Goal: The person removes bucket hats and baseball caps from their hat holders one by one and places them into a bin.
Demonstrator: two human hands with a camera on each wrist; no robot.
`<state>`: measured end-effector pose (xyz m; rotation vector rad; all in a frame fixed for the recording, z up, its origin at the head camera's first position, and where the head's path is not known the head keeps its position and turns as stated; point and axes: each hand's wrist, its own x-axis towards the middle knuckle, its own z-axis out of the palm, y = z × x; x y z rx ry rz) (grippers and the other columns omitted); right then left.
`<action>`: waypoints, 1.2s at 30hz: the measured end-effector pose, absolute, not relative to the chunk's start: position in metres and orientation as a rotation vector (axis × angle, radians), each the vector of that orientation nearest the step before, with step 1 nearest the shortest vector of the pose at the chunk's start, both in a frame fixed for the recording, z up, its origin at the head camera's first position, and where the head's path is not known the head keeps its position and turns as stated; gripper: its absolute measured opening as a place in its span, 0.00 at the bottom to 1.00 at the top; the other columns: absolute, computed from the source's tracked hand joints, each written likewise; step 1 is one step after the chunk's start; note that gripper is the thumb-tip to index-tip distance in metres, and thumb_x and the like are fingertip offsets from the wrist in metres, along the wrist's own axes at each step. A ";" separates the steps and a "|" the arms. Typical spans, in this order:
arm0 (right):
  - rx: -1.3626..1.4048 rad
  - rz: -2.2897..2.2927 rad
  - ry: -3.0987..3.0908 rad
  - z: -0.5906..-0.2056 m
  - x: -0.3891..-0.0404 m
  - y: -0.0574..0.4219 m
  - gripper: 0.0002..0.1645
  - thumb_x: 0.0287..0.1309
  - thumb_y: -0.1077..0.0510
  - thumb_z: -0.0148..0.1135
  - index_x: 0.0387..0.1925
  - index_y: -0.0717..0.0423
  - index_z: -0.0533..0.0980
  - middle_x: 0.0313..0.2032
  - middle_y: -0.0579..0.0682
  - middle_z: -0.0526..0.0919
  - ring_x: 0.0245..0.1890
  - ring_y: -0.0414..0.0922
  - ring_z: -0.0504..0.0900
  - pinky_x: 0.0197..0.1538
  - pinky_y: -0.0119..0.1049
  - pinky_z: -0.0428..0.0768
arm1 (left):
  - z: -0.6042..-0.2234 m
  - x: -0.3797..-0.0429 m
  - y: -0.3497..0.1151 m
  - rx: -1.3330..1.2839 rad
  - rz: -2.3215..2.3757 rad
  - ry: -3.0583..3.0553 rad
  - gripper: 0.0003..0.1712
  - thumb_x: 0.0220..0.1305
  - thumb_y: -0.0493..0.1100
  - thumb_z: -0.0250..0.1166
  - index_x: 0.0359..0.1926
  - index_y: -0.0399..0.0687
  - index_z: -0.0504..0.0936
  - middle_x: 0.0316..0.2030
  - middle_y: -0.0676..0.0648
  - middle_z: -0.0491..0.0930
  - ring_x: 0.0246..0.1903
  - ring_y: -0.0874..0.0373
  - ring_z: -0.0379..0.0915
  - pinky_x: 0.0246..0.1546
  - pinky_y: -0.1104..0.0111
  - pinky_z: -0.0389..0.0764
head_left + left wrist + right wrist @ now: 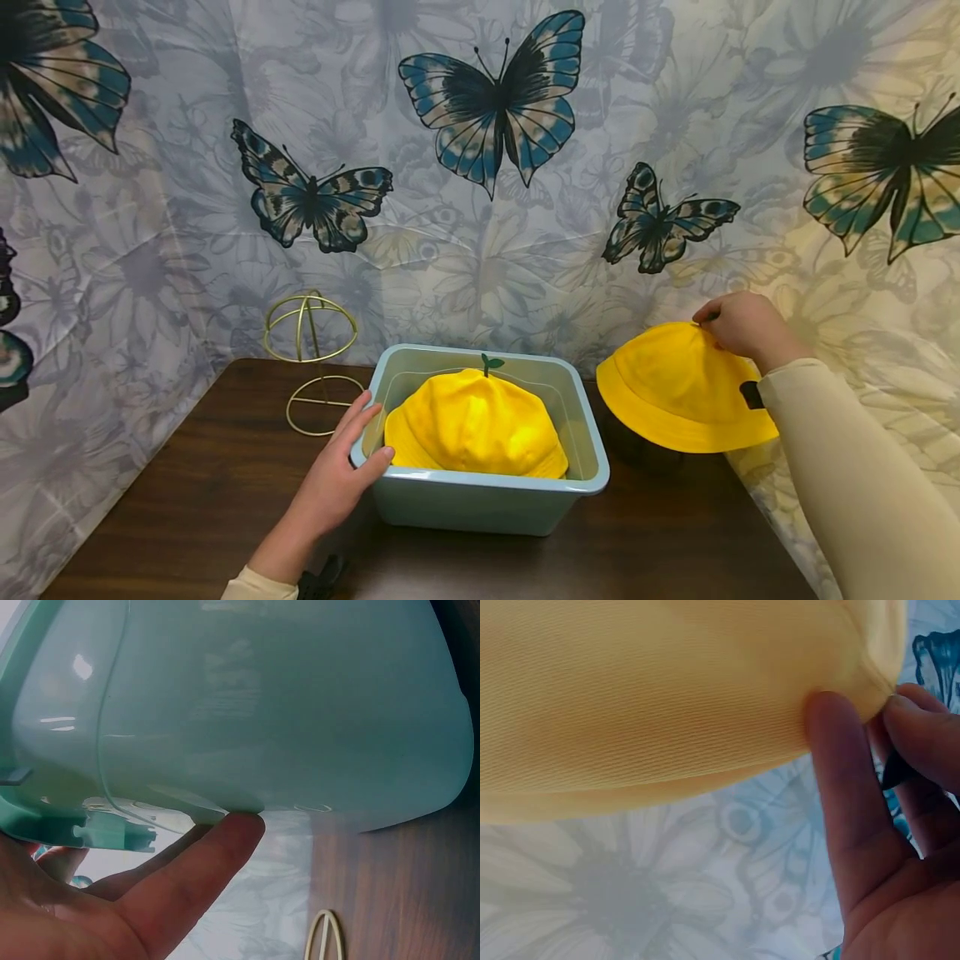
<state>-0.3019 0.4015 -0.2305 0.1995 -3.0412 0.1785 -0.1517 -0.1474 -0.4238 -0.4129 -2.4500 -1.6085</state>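
Note:
A yellow bucket hat [675, 375] is tilted at the table's right, its crown top pinched between the fingers of my right hand [746, 329]. In the right wrist view, the thumb and fingers meet at the tip of the hat [667, 697]; a small dark piece shows between them. A second yellow hat [476, 425], with a green sprout [489, 365] on top, lies inside a pale blue-green plastic bin [480, 504]. At the bin's front left corner rests my left hand [333, 479]. Its straight fingers touch the rim and outer wall [300, 712]. What lies under the right hat is hidden.
A gold wire hat stand [322, 358] is on the brown wooden table [195, 500], left of the bin. Behind the table hangs a butterfly-patterned cloth [495, 275], close to the bin's back and the right hat.

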 end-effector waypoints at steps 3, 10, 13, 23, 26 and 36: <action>0.201 0.194 -3.047 -0.230 -0.302 0.400 0.16 0.61 0.66 0.54 0.46 0.67 0.83 0.42 0.65 0.84 0.42 0.61 0.77 0.39 0.51 0.80 | -0.424 -0.151 -0.147 -0.406 -1.615 -2.443 0.37 0.69 0.48 0.63 0.73 0.42 0.63 0.77 0.48 0.46 0.73 0.40 0.43 0.62 0.33 0.53; 0.224 0.273 -3.093 -0.234 -0.299 0.398 0.19 0.61 0.59 0.64 0.49 0.71 0.81 0.34 0.56 0.86 0.30 0.49 0.80 0.35 0.46 0.81 | -0.425 -0.151 -0.148 -0.412 -1.612 -2.439 0.36 0.69 0.49 0.63 0.73 0.43 0.64 0.77 0.47 0.46 0.73 0.40 0.43 0.62 0.33 0.53; 0.249 0.219 -3.085 -0.235 -0.299 0.395 0.22 0.60 0.57 0.66 0.49 0.72 0.80 0.36 0.60 0.86 0.32 0.52 0.81 0.39 0.50 0.80 | -0.424 -0.151 -0.149 -0.417 -1.614 -2.432 0.36 0.69 0.48 0.63 0.73 0.43 0.64 0.77 0.47 0.46 0.73 0.40 0.43 0.62 0.33 0.53; 0.193 0.170 -3.063 -0.237 -0.298 0.385 0.19 0.58 0.60 0.65 0.44 0.73 0.81 0.38 0.65 0.85 0.36 0.58 0.79 0.43 0.57 0.77 | -0.423 -0.152 -0.150 -0.407 -1.607 -2.441 0.37 0.69 0.49 0.63 0.73 0.40 0.63 0.77 0.48 0.46 0.73 0.40 0.44 0.63 0.33 0.52; 0.203 0.150 -3.055 -0.237 -0.298 0.386 0.18 0.58 0.60 0.64 0.44 0.72 0.82 0.37 0.64 0.84 0.37 0.59 0.78 0.45 0.58 0.76 | -0.424 -0.152 -0.149 -0.412 -1.605 -2.440 0.37 0.69 0.49 0.63 0.73 0.41 0.63 0.77 0.48 0.46 0.73 0.40 0.43 0.63 0.33 0.52; 0.112 0.213 -3.013 -0.217 -0.294 0.408 0.16 0.61 0.60 0.62 0.44 0.71 0.82 0.32 0.62 0.84 0.30 0.55 0.77 0.32 0.46 0.78 | -0.425 -0.153 -0.148 -0.433 -1.618 -2.436 0.37 0.69 0.49 0.63 0.74 0.43 0.63 0.78 0.48 0.45 0.73 0.39 0.43 0.63 0.33 0.53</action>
